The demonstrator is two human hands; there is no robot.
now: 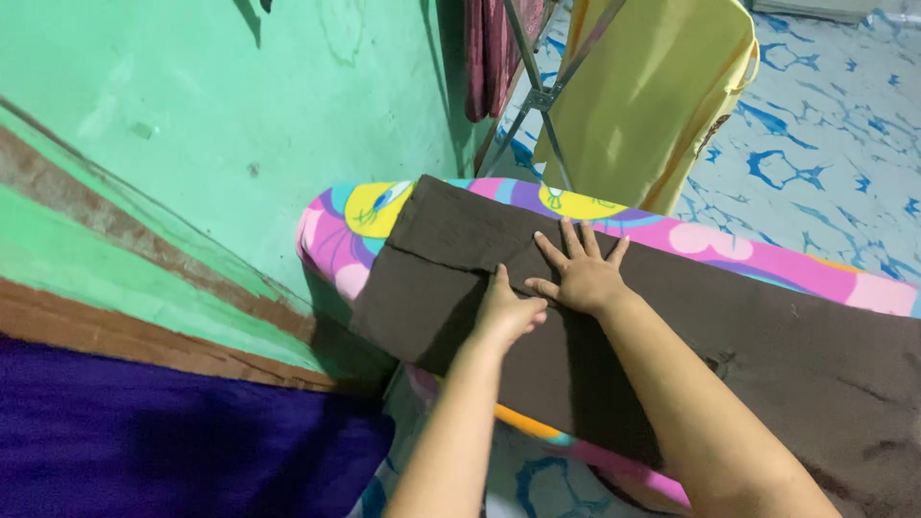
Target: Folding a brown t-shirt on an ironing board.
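Wall [211, 105]: green, with a brown band running diagonally at the left.
Purple cloth [163, 446]: dark, lower left corner, well apart from both hands.
Ironing board [336, 235]: colourful cartoon-print cover, pink and yellow, rounded end towards the wall.
Brown cloth [767, 355]: dark brown, spread along the board, 1 end folded back near the rounded end.
Left hand [507, 312]: fingers curled, pressing down on the brown cloth at the fold edge; a grip cannot be confirmed.
Right hand [580, 273]: flat, 5 fingers spread, palm down on the brown cloth, just beside the left hand, holding nothing.
Yellow garment [652, 96]: hanging on a metal rack [542, 96] behind the board.
Floor [835, 125]: pale with blue marbling.
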